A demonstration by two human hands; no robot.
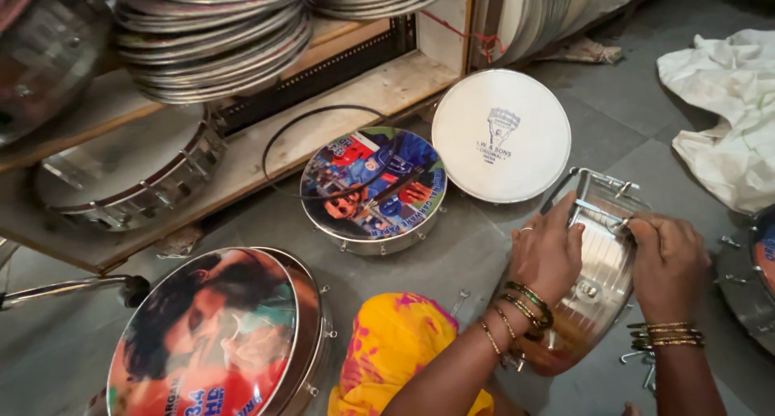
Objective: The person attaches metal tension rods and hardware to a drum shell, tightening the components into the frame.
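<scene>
A shiny metal drum shell [597, 279] with a clear head stands tilted on the grey floor in front of me. My left hand [547, 250] grips its near left rim, with bangles on the wrist. My right hand [668, 259] pinches a small metal tension hook on the shell's upper right rim. A small spanner [460, 301] lies on the floor to the left of the shell.
A white drum head [500, 135] leans by the wooden shelf [242, 162]. A drum with a printed picture head [373, 188] lies flat, with a black hoop on it. A large picture drum [218, 335] sits at lower left. Stacked metal rims [214, 37] fill the shelf; white cloth [726, 101] lies right.
</scene>
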